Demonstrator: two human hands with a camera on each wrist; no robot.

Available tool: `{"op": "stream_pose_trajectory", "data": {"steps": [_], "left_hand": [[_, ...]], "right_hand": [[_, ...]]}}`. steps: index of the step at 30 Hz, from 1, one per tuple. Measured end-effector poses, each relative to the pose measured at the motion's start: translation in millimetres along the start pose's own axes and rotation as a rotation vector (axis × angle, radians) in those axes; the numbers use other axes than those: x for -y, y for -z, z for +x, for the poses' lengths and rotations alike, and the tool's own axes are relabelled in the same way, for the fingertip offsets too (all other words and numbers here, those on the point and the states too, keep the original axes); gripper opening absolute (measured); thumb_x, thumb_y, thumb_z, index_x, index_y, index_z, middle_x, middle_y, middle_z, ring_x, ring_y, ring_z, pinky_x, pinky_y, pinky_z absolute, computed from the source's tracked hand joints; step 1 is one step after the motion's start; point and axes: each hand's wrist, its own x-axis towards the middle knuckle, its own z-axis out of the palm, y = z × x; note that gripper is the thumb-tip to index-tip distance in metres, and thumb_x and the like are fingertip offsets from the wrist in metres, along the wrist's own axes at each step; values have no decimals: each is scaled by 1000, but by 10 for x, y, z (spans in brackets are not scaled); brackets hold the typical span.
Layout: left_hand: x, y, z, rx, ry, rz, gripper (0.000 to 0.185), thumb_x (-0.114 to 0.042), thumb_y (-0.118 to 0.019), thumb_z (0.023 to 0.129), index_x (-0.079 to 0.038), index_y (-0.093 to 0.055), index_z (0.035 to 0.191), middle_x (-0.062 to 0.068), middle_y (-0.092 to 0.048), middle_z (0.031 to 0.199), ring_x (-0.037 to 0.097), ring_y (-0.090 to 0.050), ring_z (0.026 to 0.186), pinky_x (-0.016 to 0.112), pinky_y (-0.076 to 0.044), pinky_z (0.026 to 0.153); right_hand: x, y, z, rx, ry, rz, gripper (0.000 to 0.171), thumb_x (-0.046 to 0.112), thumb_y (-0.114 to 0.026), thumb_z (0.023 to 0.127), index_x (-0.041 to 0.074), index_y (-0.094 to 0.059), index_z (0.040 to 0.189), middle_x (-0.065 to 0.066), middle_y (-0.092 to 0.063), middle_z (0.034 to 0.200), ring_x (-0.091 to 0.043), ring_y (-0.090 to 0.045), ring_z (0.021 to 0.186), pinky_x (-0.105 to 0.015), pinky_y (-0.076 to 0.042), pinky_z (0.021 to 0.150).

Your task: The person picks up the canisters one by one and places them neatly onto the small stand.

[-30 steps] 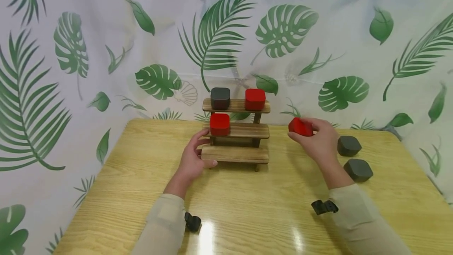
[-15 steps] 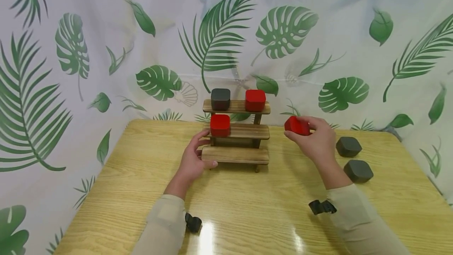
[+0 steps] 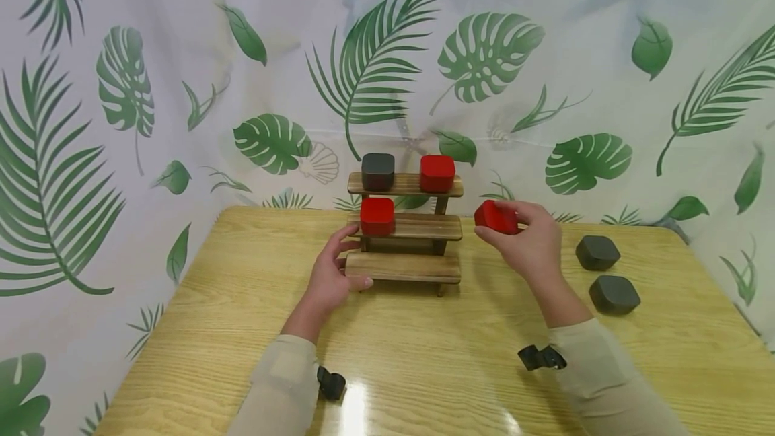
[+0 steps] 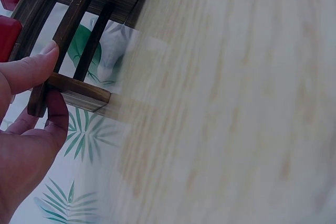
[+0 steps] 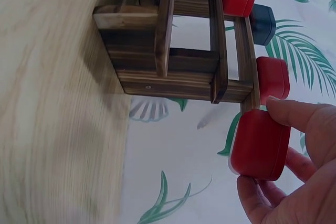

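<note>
Right grip narrow, pinching a red box across opposite sides, likely to leave its base free; box hangs off the bench, just right of the rack. Left hand holds the bottom shelf by its left end, thumb in front, presumably steadying it. Top dark box, top red box and middle red box sit toward shelf ends, maybe for spacing; spare dark boxes lie right.

A wooden table bears a tiered stand and two grey boxes
</note>
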Motion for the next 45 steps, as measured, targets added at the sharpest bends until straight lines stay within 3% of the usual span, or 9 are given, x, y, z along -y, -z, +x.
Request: {"op": "stream_pose_trajectory", "data": {"steps": [17, 29, 45], "left_hand": [[8, 0, -15, -13, 2, 21, 98, 20, -80, 69, -34, -49, 144, -3, -50, 141, 28, -53, 118, 43, -49, 86], [14, 1, -16, 5, 17, 3, 95, 21, -78, 71, -29, -48, 146, 5, -50, 142, 36, -54, 110, 42, -50, 84], [-1, -5, 2, -12, 34, 17, 98, 21, -79, 69, -36, -50, 143, 3, -51, 140, 33, -54, 111, 44, -50, 86]], "right_hand": [[80, -151, -30, 3, 56, 60, 50, 25, -86, 80, 11, -70, 125, -13, -63, 124, -37, -57, 109, -52, -55, 80], [122, -249, -39, 21, 48, 60, 51, 26, -86, 80, 10, -70, 125, -12, -62, 124, -35, -54, 112, -51, -54, 82], [194, -374, -24, 11, 90, 83, 50, 25, -87, 79, 8, -71, 124, -10, -65, 123, -30, -55, 113, -49, -53, 85]]}}
